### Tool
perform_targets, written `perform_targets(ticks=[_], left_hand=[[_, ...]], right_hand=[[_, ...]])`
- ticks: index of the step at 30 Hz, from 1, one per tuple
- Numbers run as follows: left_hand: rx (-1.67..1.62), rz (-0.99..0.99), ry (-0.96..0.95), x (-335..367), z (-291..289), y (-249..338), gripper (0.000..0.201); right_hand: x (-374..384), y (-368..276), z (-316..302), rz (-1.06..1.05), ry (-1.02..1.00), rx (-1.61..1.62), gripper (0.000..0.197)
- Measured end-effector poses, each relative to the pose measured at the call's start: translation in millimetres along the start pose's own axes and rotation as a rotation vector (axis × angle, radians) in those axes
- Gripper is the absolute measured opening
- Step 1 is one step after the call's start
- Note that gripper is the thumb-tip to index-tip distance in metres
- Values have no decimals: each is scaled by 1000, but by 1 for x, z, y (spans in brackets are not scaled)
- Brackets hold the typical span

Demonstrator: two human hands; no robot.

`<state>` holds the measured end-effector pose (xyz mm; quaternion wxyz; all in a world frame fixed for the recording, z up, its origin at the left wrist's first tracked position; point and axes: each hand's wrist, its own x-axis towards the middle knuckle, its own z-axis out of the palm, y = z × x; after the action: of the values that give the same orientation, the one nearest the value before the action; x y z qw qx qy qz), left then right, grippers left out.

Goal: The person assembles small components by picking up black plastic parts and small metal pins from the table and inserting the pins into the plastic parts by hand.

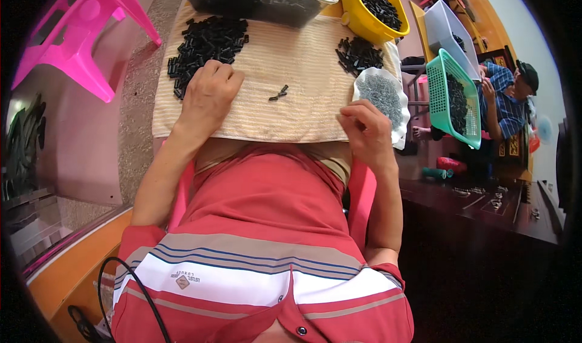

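Many short, black, stiff-looking tubes [215,40] lie heaped at the curled left hand [212,91]; likely light and slick, they suit a mid-length pinch. Near a scalloped white dish [404,106], the right hand [367,131] bends inward; whether either grips anything, I cannot tell.

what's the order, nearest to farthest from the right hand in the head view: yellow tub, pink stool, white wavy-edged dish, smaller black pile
Starting from the right hand:
1. White wavy-edged dish: right beside the hand
2. Smaller black pile: just beyond the dish
3. Yellow tub: behind that pile
4. Pink stool: far over on the left
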<state>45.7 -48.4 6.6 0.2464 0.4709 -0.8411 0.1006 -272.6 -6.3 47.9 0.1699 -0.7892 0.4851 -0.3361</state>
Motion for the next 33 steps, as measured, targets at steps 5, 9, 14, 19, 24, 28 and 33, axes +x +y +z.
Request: perform_targets(ticks=[5,9,14,19,24,28,33], left_hand=[[-188,-11,62,-2,2,8,20],[-415,-34,96,-2,5,9,19],[-599,-77,103,-2,-3,14,19],[-816,-206,91,-5,-4,19,18],[-916,-332,54,-7,-5,23,16],[-973,-385,42,-8,-5,26,15],[-1060,-472,19,-11,-1,27,14]], right_hand=[[-11,16,-35,141,60,-59,10],[-16,34,-49,170,101,-206,12],[-17,50,-52,267,23,-329,16],[-7,49,-43,201,-114,-540,25],[-6,57,-38,203,-152,-596,23],[-4,59,-38,221,-195,-602,16],[-6,63,-37,200,-161,-572,10]])
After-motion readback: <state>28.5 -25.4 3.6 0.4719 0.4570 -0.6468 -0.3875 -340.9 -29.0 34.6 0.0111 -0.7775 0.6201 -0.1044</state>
